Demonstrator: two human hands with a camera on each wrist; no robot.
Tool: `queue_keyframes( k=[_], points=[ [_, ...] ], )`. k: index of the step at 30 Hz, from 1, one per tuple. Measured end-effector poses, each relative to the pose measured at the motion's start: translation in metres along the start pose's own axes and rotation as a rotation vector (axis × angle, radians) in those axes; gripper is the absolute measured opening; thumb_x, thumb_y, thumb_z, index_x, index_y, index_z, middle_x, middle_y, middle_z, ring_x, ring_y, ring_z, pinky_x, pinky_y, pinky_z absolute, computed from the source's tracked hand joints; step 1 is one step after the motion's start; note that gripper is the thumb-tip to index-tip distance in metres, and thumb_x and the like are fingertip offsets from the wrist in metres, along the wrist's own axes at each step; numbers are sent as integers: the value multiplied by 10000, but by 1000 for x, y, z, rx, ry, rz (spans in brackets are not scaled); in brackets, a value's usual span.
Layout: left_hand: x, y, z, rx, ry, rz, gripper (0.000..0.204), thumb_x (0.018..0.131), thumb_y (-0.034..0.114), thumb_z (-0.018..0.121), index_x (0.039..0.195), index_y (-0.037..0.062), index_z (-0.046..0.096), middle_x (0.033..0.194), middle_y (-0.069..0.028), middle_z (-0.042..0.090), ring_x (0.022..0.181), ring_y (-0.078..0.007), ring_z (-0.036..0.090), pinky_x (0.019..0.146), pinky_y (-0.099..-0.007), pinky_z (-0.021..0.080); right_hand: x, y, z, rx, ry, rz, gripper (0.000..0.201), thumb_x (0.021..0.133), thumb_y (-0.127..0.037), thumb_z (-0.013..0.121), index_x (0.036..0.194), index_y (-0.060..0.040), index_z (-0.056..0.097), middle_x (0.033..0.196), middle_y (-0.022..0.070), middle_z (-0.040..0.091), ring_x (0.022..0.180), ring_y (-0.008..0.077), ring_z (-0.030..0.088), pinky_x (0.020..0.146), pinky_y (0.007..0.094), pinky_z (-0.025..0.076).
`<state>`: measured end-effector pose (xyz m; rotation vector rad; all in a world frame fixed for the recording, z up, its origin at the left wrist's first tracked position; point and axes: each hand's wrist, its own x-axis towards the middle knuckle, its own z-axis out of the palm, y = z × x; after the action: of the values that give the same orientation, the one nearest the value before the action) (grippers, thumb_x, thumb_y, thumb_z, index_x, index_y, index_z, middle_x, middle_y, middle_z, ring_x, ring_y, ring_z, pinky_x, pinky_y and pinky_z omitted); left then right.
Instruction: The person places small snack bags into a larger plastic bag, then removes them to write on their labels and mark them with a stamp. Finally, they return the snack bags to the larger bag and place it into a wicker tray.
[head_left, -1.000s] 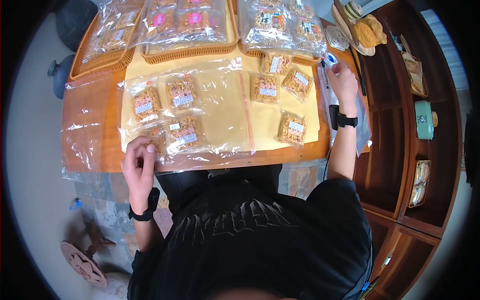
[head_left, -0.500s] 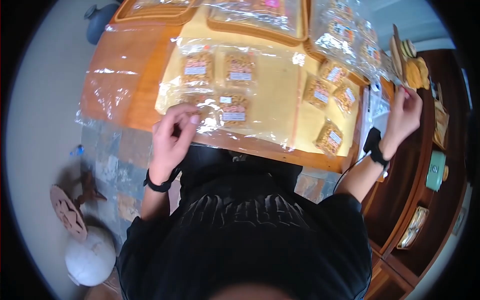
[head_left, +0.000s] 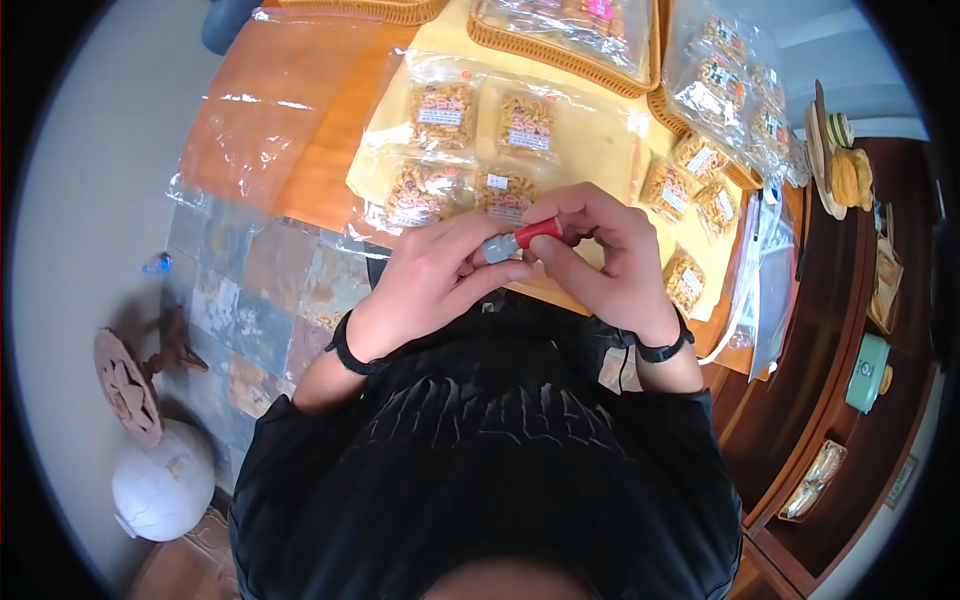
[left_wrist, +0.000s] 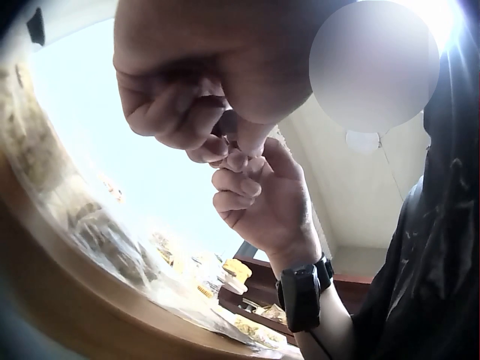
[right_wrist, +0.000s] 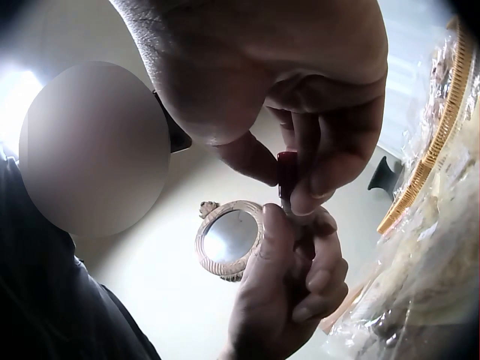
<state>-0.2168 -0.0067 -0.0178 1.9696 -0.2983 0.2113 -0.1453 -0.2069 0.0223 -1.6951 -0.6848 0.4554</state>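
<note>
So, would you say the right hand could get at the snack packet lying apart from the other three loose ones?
Probably not while the right hand pinches the small red-and-grey item, though the snack packet lies close by, uncovered.

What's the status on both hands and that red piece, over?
Left hand gripping the grey end. Right hand pinching the red end. Fingers partly hide the piece; snack packs beyond.

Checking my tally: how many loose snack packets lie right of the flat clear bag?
4: an upper packet, a left packet and a right packet cluster beside the wicker tray; a fourth packet lies apart below them. The right hand could hide another.
</note>
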Motion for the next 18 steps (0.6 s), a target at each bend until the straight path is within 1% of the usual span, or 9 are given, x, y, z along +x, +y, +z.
queue_keyframes(
  k=[3,4,6,10,12,14,15,16,18],
  points=[
    [-2,0,-3,5,-25,-43,263,853,188,779,1039,35,673,740,-92,595,616,-231,615,559,-352,477,0,0,4,-53,6,-32,233,857,50,689,1080,4,644,886,69,719,755,90,664,665,223,503],
    [-1,-1,-3,8,-32,-6,255,860,205,772,1023,37,670,733,-97,593,620,-245,617,561,-357,478,1,-1,4,-55,5,-30,233,857,50,689,1080,4,644,886,69,719,755,90,664,665,223,503],
    [-2,-3,-4,9,-41,31,250,867,221,765,1007,39,667,727,-102,591,625,-259,620,564,-363,478,2,-4,3,-183,-66,5,213,841,48,695,1047,10,654,909,64,717,734,93,660,667,226,506],
    [-3,-6,-8,57,-76,-30,238,866,232,763,980,52,657,759,-120,624,673,-292,647,574,-378,484,0,-3,1,-285,-42,-49,197,819,78,668,1008,22,657,919,79,707,742,109,658,691,229,504],
    [-6,-11,-12,69,-93,-71,228,868,227,759,978,58,654,775,-123,637,693,-304,656,580,-385,488,-1,-2,-9,-189,153,-154,205,811,108,623,998,29,653,884,82,691,749,115,645,704,230,497],
    [-7,-26,-12,111,21,34,220,867,212,755,997,67,653,820,-117,658,723,-306,667,590,-392,498,-1,-6,-22,-160,296,-146,207,812,121,578,988,36,645,875,91,680,763,123,643,712,237,490],
    [-7,-31,-12,172,38,77,178,879,103,714,1042,50,667,879,-116,650,716,-310,639,624,-358,509,5,-3,-23,-264,332,-186,179,826,100,591,974,28,662,834,44,659,721,79,597,666,214,462],
    [-6,-30,-12,170,36,77,178,879,103,714,1042,50,667,879,-116,650,716,-310,639,624,-358,509,12,-2,-21,-265,333,-183,179,826,100,591,974,28,662,834,44,659,721,79,597,666,214,462],
    [-2,-26,-9,400,34,116,176,892,132,700,1060,84,676,869,-91,645,728,-292,648,623,-358,520,26,3,-10,-409,313,-67,138,801,32,680,930,-18,683,698,-14,587,581,26,465,534,189,372]
  ],
)
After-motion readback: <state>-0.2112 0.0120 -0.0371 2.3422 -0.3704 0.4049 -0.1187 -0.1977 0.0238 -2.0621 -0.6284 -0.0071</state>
